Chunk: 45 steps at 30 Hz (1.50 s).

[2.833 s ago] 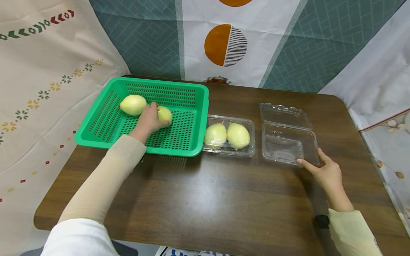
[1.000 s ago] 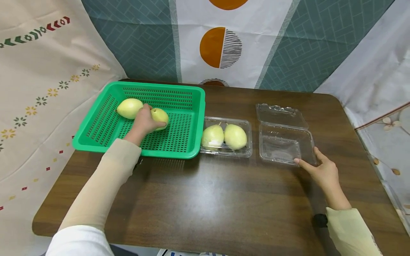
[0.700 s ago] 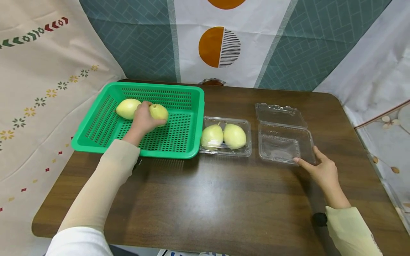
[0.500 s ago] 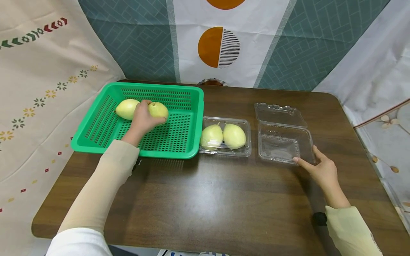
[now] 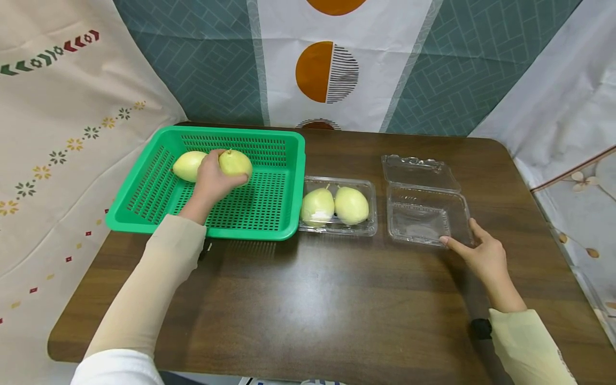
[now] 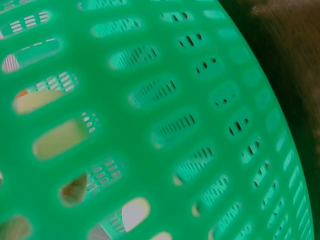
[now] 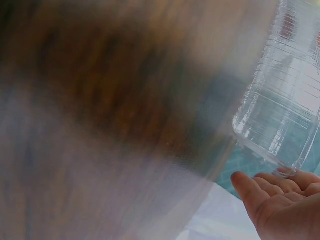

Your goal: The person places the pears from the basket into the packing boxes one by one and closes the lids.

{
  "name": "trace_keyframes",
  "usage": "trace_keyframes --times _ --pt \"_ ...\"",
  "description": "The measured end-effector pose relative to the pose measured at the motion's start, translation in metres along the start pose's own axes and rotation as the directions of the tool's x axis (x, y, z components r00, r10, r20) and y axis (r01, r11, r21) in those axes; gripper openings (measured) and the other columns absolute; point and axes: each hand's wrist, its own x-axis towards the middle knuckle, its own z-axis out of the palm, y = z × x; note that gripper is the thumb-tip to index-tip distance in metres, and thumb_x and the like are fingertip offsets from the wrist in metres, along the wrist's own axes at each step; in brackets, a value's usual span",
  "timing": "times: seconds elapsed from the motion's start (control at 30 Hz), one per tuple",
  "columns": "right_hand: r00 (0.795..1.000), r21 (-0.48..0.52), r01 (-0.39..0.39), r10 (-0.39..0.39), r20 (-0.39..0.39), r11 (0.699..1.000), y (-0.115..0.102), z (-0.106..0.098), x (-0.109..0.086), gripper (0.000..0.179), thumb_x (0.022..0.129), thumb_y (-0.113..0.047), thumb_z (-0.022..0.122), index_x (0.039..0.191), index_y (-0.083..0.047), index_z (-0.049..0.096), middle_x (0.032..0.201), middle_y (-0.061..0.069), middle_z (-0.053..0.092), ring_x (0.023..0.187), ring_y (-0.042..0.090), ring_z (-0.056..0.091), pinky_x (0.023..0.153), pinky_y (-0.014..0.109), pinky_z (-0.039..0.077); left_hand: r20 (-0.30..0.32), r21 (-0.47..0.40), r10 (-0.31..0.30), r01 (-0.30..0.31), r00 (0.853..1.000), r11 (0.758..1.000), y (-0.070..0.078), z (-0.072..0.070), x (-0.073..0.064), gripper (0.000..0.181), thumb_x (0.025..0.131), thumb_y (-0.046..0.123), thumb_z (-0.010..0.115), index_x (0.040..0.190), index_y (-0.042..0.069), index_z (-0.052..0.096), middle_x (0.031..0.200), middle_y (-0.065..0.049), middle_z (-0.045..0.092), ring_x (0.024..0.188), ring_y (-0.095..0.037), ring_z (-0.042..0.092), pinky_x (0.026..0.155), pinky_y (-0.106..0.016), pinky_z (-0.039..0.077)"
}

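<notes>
1. Patterned cloths enclose the scene: a teal-and-white curtain [image 5: 202, 64] at the back, a cream cloth [image 5: 72, 133] on the left and a pale floral sheet [image 5: 572, 112] on the right.
2. Below them stands a dark brown wooden bench [image 5: 308, 315], with glare near its middle.
3. On its left part sits a green basket [image 5: 252, 234], slotted in its walls and floor.
4. Reaching into the basket, the left hand [image 5: 209, 181] has its grip curled round a yellow-green held pear [image 5: 235, 163], whose stem points up; this pear is within the basket's outline.
5. Just left of that hand, a second pear [image 5: 186, 166] lies on its side in the basket, tip pointing left.
6. Right beside the basket is a clear filled box [image 5: 339, 231] with two boxed pears [image 5: 352, 206] side by side; I cannot tell whether its lid is fastened.
7. Farther right, near the filled box, a clear hinged box [image 5: 423, 222] stands with its lid folded back.
8. At its near right corner, the right hand [image 5: 486, 259] touches the hinged box, thumb and fingers spread apart, its grip loose.
9. Long pale sleeves [image 5: 161, 283] cover both arms, and a dark band [image 5: 481, 329] shows at the right wrist.
</notes>
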Motion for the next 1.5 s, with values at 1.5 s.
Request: trace_keyframes --times 1.5 --pt "0.998 -0.012 0.044 -0.045 -0.036 0.999 0.001 -0.002 0.0 0.09 0.087 -0.047 0.064 0.147 0.004 0.021 0.148 0.027 0.025 0.124 0.052 0.04 0.096 0.062 0.037 -0.137 -0.131 0.121 -0.139 0.983 0.982 0.074 0.021 -0.029 0.07 0.072 0.025 0.073 0.132 0.004 0.044 0.126 -0.014 0.054 0.107 -0.029 0.052 0.084 -0.045 0.048"
